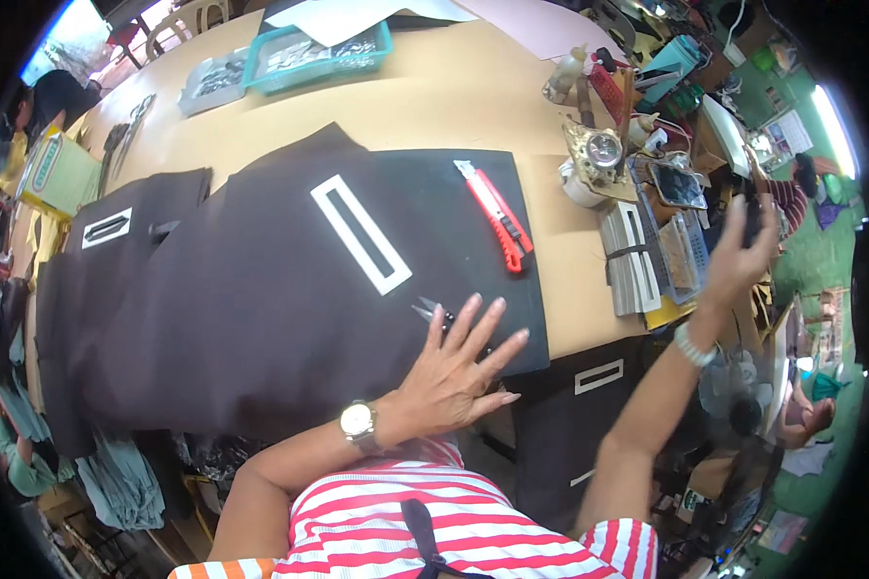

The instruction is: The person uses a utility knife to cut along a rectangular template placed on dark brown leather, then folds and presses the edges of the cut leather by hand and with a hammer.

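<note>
My left hand (459,367) lies palm down with its fingers spread, at the near edge of the dark fabric (261,309) and the dark cutting mat (434,212). Partly under its fingers are small thread snips (434,311), points toward the upper left. Beyond them, a white rectangular frame with a long slot (330,193) rests slanted on the fabric. A red utility knife (497,220) lies on the mat, its blade end pointing away. My right hand (743,253) is raised at the far right, fingers stretched out, beyond a banded stack of pale strips (630,261).
A teal basket (319,75) and a small tray (212,82) stand at the table's far side, with large scissors (126,140) to their left. Bottles, a gold-coloured clock (603,150) and a crate crowd the right. Another dark piece with a pale frame (599,376) hangs at the near right.
</note>
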### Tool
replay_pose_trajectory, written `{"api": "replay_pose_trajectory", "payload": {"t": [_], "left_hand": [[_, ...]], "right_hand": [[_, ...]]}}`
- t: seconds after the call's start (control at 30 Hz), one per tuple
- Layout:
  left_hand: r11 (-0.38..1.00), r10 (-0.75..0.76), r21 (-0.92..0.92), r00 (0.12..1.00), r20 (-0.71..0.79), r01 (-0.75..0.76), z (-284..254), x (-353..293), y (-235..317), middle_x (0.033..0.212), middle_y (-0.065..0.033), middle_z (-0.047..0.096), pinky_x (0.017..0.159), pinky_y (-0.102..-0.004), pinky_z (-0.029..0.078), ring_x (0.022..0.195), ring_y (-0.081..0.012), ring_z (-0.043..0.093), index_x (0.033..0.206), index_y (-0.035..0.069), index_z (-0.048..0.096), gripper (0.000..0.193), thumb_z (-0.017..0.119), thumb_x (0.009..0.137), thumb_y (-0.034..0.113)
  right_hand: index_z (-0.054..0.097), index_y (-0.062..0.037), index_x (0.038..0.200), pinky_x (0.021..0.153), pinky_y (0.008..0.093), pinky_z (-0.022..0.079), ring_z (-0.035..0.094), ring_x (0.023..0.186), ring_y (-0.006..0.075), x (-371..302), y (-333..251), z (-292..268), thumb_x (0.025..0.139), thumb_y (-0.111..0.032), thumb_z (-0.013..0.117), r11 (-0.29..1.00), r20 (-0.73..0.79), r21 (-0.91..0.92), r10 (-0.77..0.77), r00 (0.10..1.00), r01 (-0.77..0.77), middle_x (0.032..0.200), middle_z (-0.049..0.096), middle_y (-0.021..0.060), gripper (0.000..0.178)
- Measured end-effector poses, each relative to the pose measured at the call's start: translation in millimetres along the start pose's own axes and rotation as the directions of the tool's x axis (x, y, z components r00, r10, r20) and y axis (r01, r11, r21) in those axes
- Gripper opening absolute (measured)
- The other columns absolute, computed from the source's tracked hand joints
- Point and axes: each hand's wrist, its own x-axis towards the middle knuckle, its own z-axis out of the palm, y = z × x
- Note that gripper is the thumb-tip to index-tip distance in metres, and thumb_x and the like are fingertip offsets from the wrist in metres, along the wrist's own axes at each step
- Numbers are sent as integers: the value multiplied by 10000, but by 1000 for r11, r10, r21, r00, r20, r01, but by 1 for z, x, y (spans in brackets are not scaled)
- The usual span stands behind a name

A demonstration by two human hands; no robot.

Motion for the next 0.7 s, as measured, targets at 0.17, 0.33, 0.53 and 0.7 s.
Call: {"api": "replay_pose_trajectory", "payload": {"t": [0.17, 0.33, 0.53, 0.7], "left_hand": [[953, -259, 118, 952, -161, 279, -56, -27, -39, 1523, -234, 143, 1099, -595, 90, 1412, -417, 105, 1463, 15, 216, 836, 561, 871, 493], [857, -429, 232, 887, -172, 459, -74, -66, -79, 1515, -224, 187, 1103, -589, 93, 1417, -393, 112, 1466, 2, 198, 910, 568, 840, 549], [846, -405, 319, 904, -139, 428, -72, -79, -77, 1493, -235, 241, 1078, -623, 114, 1396, -401, 184, 1434, 40, 320, 884, 584, 799, 595], [861, -409, 296, 909, -77, 413, -64, -96, -64, 1498, -248, 225, 1060, -661, 78, 1403, -408, 167, 1436, 44, 324, 904, 552, 800, 645]], "right_hand": [[635, 12, 1047, 856, 358, 462, 626, 882, 273, -137, -145, -34, 808, -75, 677, 925, 613, 222, 113, 782, -307, 930, 647, 142, 257], [648, 11, 987, 758, 375, 470, 603, 817, 272, -184, -187, -33, 754, -74, 715, 934, 698, 219, 53, 714, -283, 888, 617, 141, 257], [655, 11, 939, 683, 344, 481, 606, 734, 248, -193, -178, -30, 748, -45, 702, 875, 831, 104, 185, 525, -473, 842, 614, 133, 204], [656, 15, 879, 649, 318, 495, 617, 667, 242, -186, -151, -29, 828, -31, 627, 790, 685, -2, 448, 574, -613, 820, 646, 131, 75]]}}
